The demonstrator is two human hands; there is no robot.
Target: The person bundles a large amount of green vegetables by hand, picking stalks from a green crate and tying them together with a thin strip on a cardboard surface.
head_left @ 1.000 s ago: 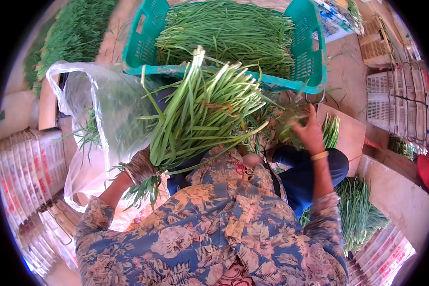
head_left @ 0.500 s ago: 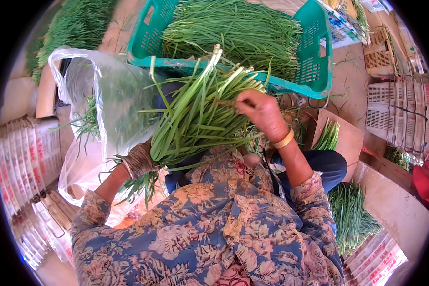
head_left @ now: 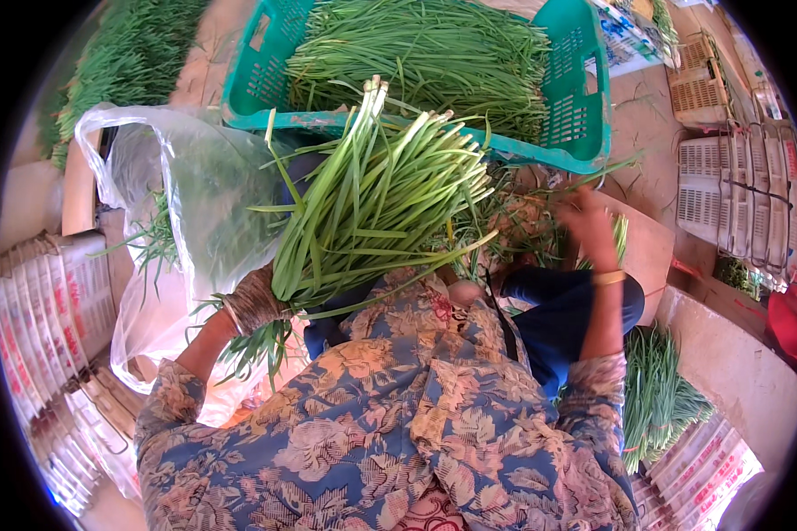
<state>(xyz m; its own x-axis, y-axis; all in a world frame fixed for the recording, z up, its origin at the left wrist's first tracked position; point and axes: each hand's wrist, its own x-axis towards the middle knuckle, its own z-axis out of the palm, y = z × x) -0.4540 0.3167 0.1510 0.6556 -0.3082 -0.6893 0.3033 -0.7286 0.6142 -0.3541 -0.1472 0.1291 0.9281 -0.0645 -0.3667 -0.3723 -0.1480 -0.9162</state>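
My left hand [head_left: 255, 299], in a brown-grey glove, grips a big bunch of garlic chives [head_left: 372, 203] near its leafy end. The pale cut ends fan out toward the upper right, and dark leaf tips hang below my fist. My right hand [head_left: 589, 226], with a gold-coloured bracelet at the wrist, is apart from the bunch on the right. Motion smears its fingers. A thin green leaf [head_left: 624, 166] shows just beyond it; I cannot tell whether the hand holds it. Loose leaves and scraps [head_left: 527, 221] lie between that hand and the bunch.
Ahead is a green plastic crate [head_left: 584, 161] full of chives. A clear plastic bag [head_left: 226, 203] stands at the left, near stacked white crates [head_left: 58, 310]. More chives [head_left: 655, 389] lie at the right, with a tan board [head_left: 651, 265] and further crates [head_left: 739, 181].
My right hand has swung from the bunch's cut ends out to the right. My left hand keeps its hold on the chives, almost unmoved.
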